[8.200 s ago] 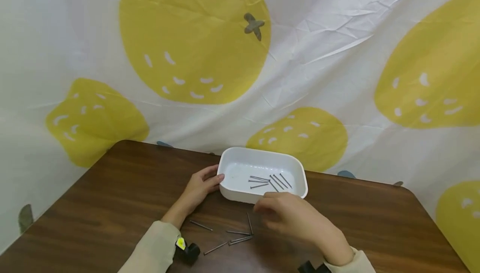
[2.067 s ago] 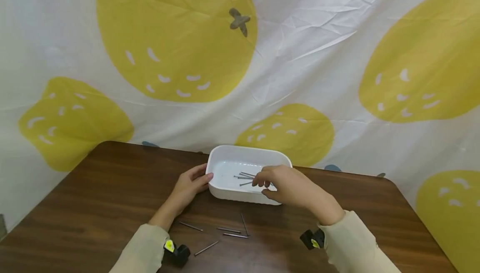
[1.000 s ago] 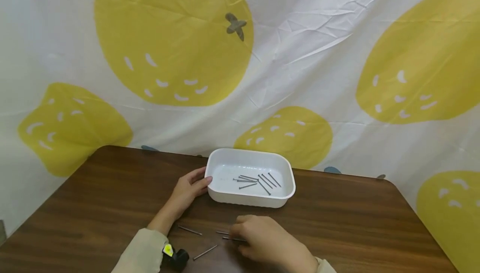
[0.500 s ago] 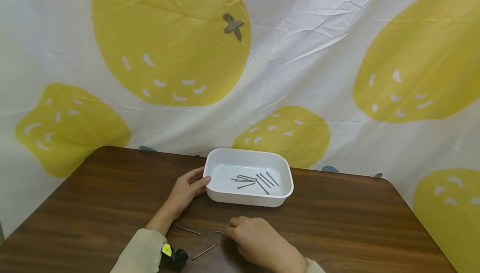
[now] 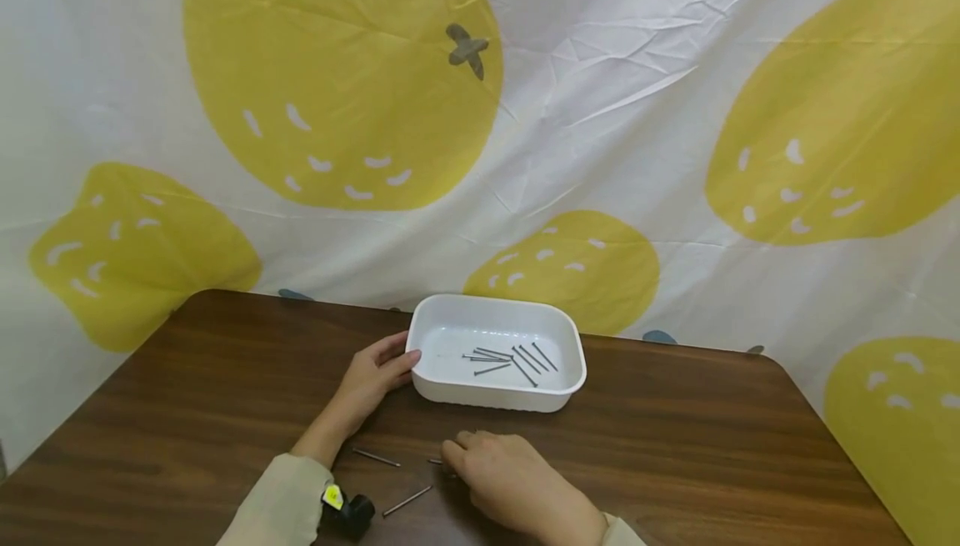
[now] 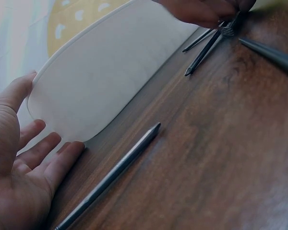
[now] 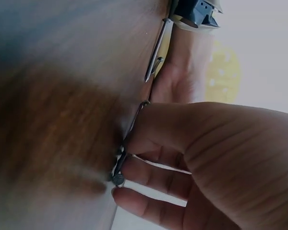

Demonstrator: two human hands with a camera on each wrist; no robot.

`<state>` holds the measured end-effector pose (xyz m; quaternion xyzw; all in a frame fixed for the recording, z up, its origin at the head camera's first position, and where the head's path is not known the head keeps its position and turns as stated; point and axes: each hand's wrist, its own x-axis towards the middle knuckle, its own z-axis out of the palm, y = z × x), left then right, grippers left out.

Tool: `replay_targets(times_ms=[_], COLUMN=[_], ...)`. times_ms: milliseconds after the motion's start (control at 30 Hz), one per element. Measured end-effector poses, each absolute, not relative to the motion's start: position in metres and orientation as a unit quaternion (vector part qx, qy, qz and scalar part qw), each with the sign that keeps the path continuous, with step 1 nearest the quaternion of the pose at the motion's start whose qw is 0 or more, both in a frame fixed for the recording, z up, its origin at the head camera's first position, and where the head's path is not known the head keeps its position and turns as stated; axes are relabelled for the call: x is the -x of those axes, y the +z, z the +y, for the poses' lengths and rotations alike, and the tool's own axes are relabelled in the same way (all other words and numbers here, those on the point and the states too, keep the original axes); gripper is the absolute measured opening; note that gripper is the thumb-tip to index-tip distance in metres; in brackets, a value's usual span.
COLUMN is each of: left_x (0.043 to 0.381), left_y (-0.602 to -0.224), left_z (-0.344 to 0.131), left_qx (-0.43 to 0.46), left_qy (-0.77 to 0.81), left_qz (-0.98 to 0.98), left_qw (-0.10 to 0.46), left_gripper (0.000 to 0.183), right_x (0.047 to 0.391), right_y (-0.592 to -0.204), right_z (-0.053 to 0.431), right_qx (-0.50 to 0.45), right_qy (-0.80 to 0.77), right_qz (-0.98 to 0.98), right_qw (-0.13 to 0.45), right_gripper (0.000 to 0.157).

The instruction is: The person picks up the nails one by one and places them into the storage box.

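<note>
A white rectangular dish (image 5: 495,397) stands near the table's back edge with several steel nails (image 5: 492,370) lying in it. My left hand (image 5: 375,375) holds its left end, thumb at the rim and fingers against the outer wall. In front of the dish my right hand (image 5: 513,479) is down at the tabletop. Its thumb and fingertips pinch a nail (image 7: 118,179), mostly covered by the hand in the head view. Under these fingers, another nail (image 6: 194,42) shows in the left wrist view. Two loose nails lie further left, one angled (image 5: 377,457) and one nearer me (image 5: 407,501).
The brown wood-grain table (image 5: 712,446) has rounded back corners. Right behind it hangs a white cloth (image 5: 600,137) printed with yellow fruit. A black wrist camera (image 5: 352,515) sits at my left cuff, close to the loose nails.
My right hand has gone from over the dish down to the nails on the table and shifted slightly left. Compared with the oldest frame, fewer nails lie on the table. My left hand stays at the dish.
</note>
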<state>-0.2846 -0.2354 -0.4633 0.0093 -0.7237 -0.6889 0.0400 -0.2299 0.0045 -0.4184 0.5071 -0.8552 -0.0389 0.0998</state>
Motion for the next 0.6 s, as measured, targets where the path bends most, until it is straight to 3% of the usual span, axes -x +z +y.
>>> replay_targets(times_ms=[600], left_x=[0.2839], left_y=[-0.4626], left_z=[-0.2351], left_qx=[-0.010], left_qy=[-0.688], left_qz=[-0.724], left_qw=[0.036], left_gripper=[0.059], right_x=[0.2280], right_y=[-0.4211], right_z=[0.0022], right_qx=[-0.477], right_qy=[-0.027], right_qz=[-0.874], right_qw=[0.090], right_gripper=[0.036])
